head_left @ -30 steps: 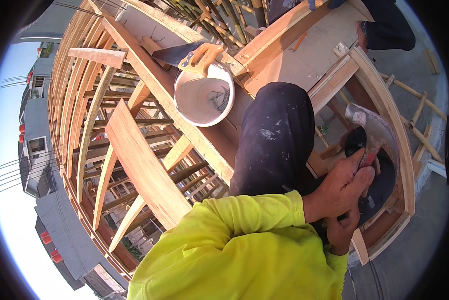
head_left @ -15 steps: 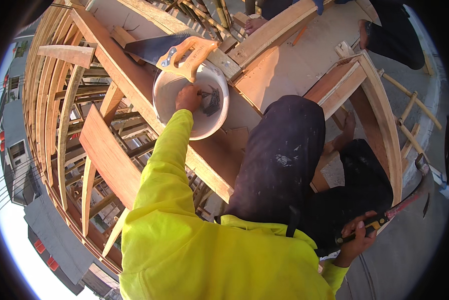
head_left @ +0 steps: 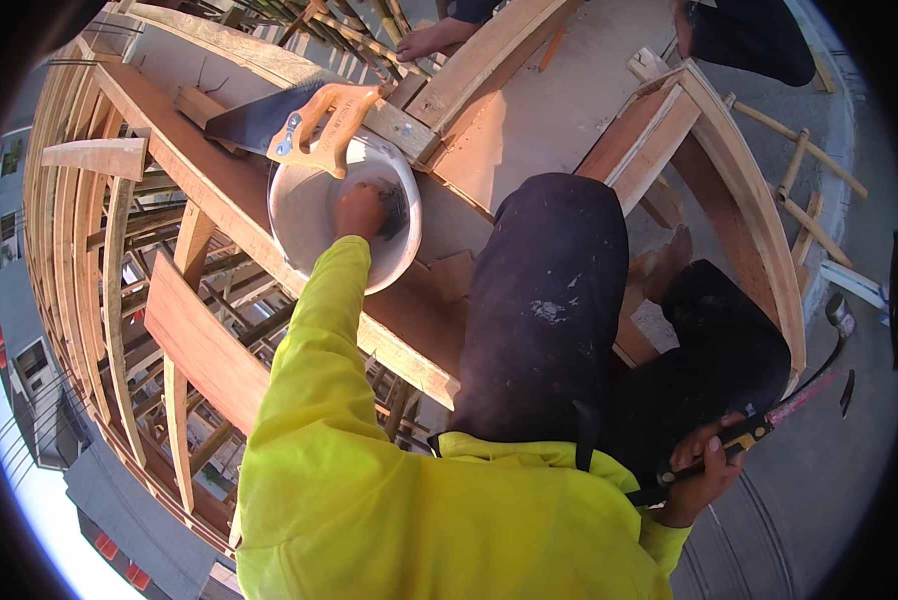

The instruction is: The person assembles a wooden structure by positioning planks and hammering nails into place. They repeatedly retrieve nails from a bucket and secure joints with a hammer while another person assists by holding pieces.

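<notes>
1. The right hand (head_left: pixel 707 468) sits low at the person's right side, near the hip, its fingers curled tightly round the grip of a hammer (head_left: pixel 757 430). Its forearm is short in view, coming up from the lower edge in a yellow sleeve.
2. The hammer slants up and outward to the right from that fist, its dark grip marked with yellow, its shaft reddish. The metal head is at the far end, held clear of the dark trousers (head_left: pixel 554 255) beside it.
3. The left arm reaches forward, nearly straight, the yellow sleeve running from the shoulder up to the wrist. The left hand (head_left: pixel 360 210) is down inside a white bucket (head_left: pixel 299 205), knuckles up and fingers pointing downward. The fingertips are hidden, so whether they are clamped on anything cannot be told.
4. Grey nails (head_left: pixel 395 212) lie in the bucket just beside the left hand, on its right.
5. A handsaw (head_left: pixel 324 128) lies at the bucket's far side, its wooden handle over the rim and its dark blade pointing away to the left.
6. Farther on, another person's bare foot (head_left: pixel 435 38) shows near a wooden beam (head_left: pixel 489 75).
</notes>
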`<state>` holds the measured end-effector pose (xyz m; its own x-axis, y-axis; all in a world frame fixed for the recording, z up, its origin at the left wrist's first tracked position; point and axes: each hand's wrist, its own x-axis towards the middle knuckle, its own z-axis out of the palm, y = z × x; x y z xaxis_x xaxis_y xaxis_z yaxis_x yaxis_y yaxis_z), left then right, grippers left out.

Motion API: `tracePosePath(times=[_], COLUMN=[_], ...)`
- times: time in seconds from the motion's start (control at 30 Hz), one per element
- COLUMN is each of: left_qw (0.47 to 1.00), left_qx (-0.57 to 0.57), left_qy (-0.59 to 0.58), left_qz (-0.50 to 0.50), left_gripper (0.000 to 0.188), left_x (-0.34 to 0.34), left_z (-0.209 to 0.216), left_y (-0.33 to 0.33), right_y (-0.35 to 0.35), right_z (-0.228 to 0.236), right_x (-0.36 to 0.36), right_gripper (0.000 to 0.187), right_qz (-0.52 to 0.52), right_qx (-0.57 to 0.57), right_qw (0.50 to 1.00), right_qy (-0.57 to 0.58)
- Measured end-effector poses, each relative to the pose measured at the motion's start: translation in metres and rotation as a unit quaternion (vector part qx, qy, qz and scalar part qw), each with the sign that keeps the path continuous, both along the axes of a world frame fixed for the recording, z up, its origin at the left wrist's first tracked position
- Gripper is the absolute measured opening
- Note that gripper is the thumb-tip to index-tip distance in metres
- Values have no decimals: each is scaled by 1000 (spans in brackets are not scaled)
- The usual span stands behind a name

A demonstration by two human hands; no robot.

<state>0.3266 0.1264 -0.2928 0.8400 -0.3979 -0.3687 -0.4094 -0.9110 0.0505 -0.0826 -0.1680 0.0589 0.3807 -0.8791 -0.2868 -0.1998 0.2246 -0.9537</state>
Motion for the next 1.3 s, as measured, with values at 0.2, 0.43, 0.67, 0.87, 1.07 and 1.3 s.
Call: tracePosePath(times=[0.2, 0.43, 0.67, 0.87, 1.07, 1.3], left_qw=[992, 907, 811, 913, 934, 935], left_qx=[59, -333, -584, -293, -260, -309], left_qy=[12, 35, -7, 152, 69, 175], left_qz=[112, 256, 47, -241, -235, 7], left_gripper=[24, 17, 10, 9, 13, 19], left_x=[5, -25, -100, -189, -217, -208], left_z=[28, 125, 302, 245, 132, 73], left_y=[-7, 1, -199, -369, -439, -448], right_y=[-11, -60, -91, -111, -145, -168], right_z=[-8, -36, -125, -183, -276, -327], right_x=[-16, 15, 67, 71, 96, 123], right_gripper=[34, 22, 18, 26, 24, 17], right_qz=[3, -17, -175, -202, -274, -279], right_qx=[40, 184, 351, 399, 359, 394], right_qw=[999, 979, 896, 867, 865, 831], right_qy=[-22, -91, -208, -219, -221, -275])
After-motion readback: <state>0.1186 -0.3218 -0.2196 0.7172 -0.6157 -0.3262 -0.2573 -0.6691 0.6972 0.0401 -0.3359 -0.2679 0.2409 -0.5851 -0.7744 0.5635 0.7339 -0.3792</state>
